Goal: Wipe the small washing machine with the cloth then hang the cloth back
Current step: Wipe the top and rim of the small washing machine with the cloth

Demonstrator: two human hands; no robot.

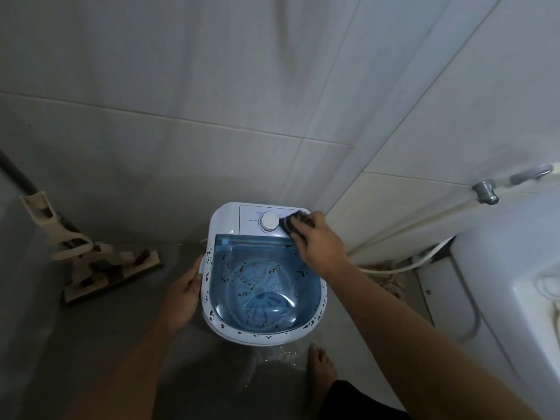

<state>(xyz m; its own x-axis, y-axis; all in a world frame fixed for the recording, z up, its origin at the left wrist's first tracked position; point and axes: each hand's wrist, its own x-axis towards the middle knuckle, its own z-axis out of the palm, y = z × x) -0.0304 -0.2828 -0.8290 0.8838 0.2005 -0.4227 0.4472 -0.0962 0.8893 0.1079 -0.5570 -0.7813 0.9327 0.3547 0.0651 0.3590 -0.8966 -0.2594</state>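
Observation:
The small washing machine [225,228] stands on the floor in the tiled corner, white with a see-through blue lid and dark specks over its rim and lid. A white dial [269,221] sits on its back control panel. My right hand [319,242] presses a dark striped cloth [293,222] onto the panel just right of the dial. My left hand [185,294] grips the machine's left side at its handle.
A flat mop [100,262] leans against the wall at the left. At the right are a white fixture [515,268], a metal tap [485,191] and hoses [403,225] running along the wall. My bare foot [321,368] stands on the wet floor just in front of the machine.

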